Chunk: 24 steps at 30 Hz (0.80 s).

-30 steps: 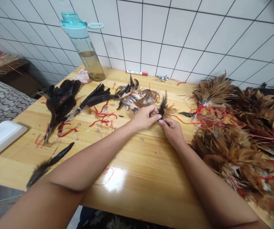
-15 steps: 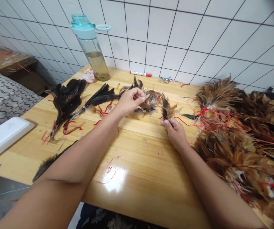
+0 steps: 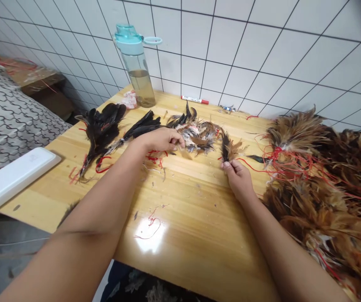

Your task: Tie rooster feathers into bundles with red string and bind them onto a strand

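Observation:
My right hand (image 3: 239,178) pinches the base of a small bunch of dark and brown feathers (image 3: 229,149) that stands up from the wooden table (image 3: 183,205). My left hand (image 3: 163,140) reaches to the left of it, fingers curled, at the edge of a loose mixed pile of brown, white and black feathers (image 3: 196,134); whether it holds a feather I cannot make out. Red threads (image 3: 153,157) lie under and beside that hand.
A big heap of brown feathers tied with red string (image 3: 321,176) fills the right side. Black feather bunches (image 3: 101,128) lie at left. A water bottle (image 3: 138,67), a red-capped marker (image 3: 195,100) and a crumpled wrapper (image 3: 129,100) stand by the tiled wall. A white tray (image 3: 13,178) overhangs the left edge.
My left hand left the bunch held by my right hand, swung left over the mixed pile and has come down at its edge. The right hand kept its hold.

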Each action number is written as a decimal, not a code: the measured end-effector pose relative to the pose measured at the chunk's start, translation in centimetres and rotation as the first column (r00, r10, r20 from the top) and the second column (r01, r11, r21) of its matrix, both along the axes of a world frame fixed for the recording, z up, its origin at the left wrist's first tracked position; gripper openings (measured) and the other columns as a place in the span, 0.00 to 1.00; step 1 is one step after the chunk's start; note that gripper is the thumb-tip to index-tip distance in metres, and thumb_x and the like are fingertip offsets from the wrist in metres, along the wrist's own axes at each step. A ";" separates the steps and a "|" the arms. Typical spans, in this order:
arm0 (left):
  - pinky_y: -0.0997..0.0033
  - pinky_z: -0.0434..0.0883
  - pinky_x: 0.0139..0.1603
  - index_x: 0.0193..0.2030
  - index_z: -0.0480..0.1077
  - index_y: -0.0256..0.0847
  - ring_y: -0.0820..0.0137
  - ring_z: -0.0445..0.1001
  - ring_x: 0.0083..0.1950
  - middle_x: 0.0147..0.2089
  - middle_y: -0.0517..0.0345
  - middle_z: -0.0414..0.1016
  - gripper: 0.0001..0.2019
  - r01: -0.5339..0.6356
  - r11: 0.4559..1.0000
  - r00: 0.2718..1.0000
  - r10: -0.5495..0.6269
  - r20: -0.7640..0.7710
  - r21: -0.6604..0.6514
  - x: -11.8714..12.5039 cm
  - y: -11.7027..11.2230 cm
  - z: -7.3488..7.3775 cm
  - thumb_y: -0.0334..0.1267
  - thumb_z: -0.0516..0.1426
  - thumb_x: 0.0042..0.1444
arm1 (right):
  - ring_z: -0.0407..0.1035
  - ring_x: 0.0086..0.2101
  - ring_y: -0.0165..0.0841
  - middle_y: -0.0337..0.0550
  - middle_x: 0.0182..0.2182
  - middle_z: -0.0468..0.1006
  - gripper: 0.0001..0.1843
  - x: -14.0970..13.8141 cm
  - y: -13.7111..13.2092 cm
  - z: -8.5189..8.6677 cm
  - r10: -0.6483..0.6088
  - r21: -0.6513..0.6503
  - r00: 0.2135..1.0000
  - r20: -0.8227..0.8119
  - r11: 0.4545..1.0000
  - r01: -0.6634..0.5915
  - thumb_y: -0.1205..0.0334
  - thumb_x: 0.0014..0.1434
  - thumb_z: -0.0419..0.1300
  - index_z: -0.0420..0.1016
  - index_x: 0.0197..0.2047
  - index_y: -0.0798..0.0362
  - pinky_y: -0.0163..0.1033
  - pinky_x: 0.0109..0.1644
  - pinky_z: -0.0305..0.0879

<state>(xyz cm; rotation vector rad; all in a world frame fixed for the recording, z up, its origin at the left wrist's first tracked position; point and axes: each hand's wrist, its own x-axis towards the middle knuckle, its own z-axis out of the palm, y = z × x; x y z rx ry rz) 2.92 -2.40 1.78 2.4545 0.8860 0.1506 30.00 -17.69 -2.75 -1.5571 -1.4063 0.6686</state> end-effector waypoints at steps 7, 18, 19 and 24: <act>0.74 0.66 0.44 0.34 0.75 0.39 0.72 0.70 0.39 0.37 0.58 0.74 0.05 -0.014 0.999 0.983 0.021 0.182 -0.036 1.1 -0.3 0.0 0.36 0.58 0.52 | 0.62 0.26 0.32 0.37 0.20 0.66 0.14 0.0 -0.1 -0.1 0.004 0.002 1.000 0.026 1.000 -0.004 0.51 0.58 0.55 0.70 0.27 0.50 0.38 0.34 0.60; 0.78 0.62 0.28 0.31 0.64 0.37 0.79 0.68 0.25 0.26 0.60 0.73 0.23 0.154 0.722 0.557 0.500 0.663 -0.674 7.4 -4.8 0.1 0.50 0.70 0.44 | 0.61 0.26 0.32 0.36 0.20 0.66 0.15 -0.1 -0.1 0.0 -0.030 -0.003 0.996 -0.088 1.000 0.029 0.49 0.57 0.56 0.71 0.28 0.51 0.37 0.32 0.58; 0.78 0.63 0.28 0.31 0.64 0.37 0.79 0.69 0.26 0.26 0.59 0.74 0.23 0.167 0.705 0.555 0.510 0.657 -0.689 8.1 -5.2 -0.2 0.49 0.70 0.44 | 0.61 0.26 0.32 0.36 0.20 0.66 0.15 -0.1 0.0 0.0 -0.029 -0.006 0.994 -0.102 1.000 0.029 0.49 0.57 0.56 0.72 0.28 0.51 0.37 0.32 0.59; 0.77 0.67 0.30 0.32 0.65 0.36 0.76 0.74 0.29 0.28 0.57 0.76 0.18 0.145 0.664 0.587 0.539 0.604 -0.734 10.3 -6.9 -1.2 0.42 0.69 0.48 | 0.63 0.27 0.33 0.37 0.20 0.67 0.14 -0.2 0.1 -0.1 -0.033 -0.013 0.994 -0.104 0.999 0.032 0.50 0.55 0.57 0.72 0.26 0.51 0.39 0.34 0.61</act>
